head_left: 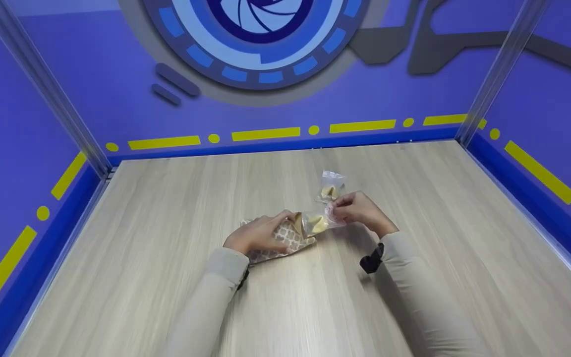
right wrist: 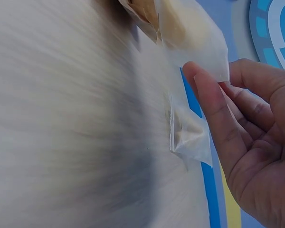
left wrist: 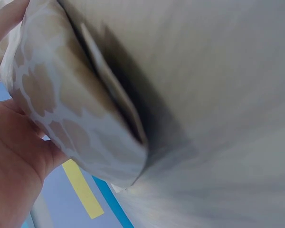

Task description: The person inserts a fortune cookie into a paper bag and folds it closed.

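My left hand [head_left: 260, 234] grips a paper bag [head_left: 288, 237] with a tan-and-white giraffe-like pattern, its brown mouth facing right. At that mouth is a fortune cookie in a clear wrapper [head_left: 316, 224], and my right hand [head_left: 360, 210] pinches the wrapper's right end between thumb and fingers. The right wrist view shows the pinched wrapper [right wrist: 194, 40] up close, partly overlapping the bag's mouth. In the left wrist view the patterned bag [left wrist: 61, 95] fills the space beside the palm. A second wrapped fortune cookie [head_left: 330, 191] lies on the table just beyond my right hand.
The light wood-grain table [head_left: 166, 208] runs back to a blue wall [head_left: 92, 74] with yellow dashes and dots. Side walls with metal posts [head_left: 503, 64] stand left and right. A black strap [head_left: 372, 259] is on my right wrist.
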A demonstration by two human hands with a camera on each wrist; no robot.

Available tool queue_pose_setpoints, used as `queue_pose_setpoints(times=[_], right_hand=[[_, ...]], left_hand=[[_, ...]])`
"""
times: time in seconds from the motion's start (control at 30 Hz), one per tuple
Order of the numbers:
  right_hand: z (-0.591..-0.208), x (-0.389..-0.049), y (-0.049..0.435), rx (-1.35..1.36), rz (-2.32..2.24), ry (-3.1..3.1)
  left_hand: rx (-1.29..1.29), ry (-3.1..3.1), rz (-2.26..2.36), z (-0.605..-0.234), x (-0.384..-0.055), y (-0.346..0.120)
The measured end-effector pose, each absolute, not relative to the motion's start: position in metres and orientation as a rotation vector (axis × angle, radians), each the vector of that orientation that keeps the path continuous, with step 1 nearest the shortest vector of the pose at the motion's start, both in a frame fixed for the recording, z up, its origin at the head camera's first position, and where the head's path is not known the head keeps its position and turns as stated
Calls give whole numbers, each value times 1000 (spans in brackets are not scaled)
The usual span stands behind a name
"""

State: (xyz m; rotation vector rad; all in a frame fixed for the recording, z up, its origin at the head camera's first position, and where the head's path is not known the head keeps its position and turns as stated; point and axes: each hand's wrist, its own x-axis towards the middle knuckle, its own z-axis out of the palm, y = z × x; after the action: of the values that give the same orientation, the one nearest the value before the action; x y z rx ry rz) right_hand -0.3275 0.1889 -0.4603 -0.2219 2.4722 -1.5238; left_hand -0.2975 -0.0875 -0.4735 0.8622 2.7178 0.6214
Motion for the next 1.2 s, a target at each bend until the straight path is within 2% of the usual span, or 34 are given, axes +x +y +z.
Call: queue_pose_setpoints(times=[1.2], right_hand=[[-466,-323,149,-252,-1435,2529]], left_hand=[[843,2709,627,-472,-298,-88]])
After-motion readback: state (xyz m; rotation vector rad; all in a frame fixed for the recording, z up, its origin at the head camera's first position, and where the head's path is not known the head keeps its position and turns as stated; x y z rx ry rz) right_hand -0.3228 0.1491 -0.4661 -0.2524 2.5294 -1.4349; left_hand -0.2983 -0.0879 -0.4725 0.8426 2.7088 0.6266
